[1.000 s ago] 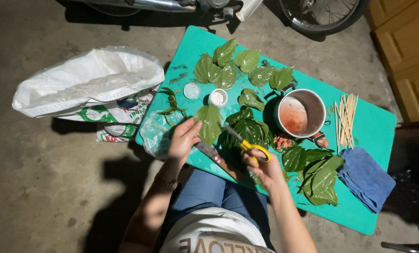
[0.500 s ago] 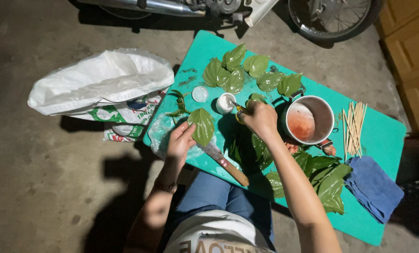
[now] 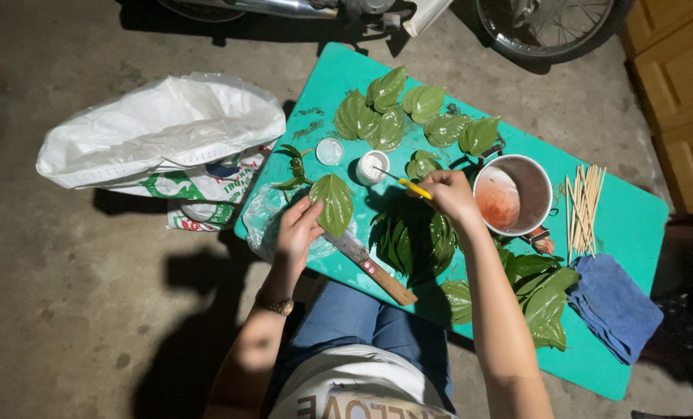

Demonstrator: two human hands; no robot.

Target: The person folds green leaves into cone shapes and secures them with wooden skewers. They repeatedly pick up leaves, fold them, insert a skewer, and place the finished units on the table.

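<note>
Taking the small white pot (image 3: 372, 167) on the green counter (image 3: 633, 225) as the landmark: far to its left a white sack (image 3: 160, 132) lies on the floor. Just left and below the pot, the left hand (image 3: 298, 229) holds a single green leaf (image 3: 333, 203) flat, fingers closed on its lower edge; half a second ago it held the leaf in much the same spot. Below the pot lies a knife (image 3: 373, 268) with a wooden handle. To the pot's right, the right hand (image 3: 447, 194) pinches a thin yellow-handled stick (image 3: 408, 185), whose tip now reaches the pot's rim; a second ago that hand was low, near the leaf pile (image 3: 408, 237). Judging from this, the stick is dipping into the pot's contents. Farther right stand a metal pot (image 3: 513, 194), skewers (image 3: 584, 206) and a blue cloth (image 3: 614, 306).
</note>
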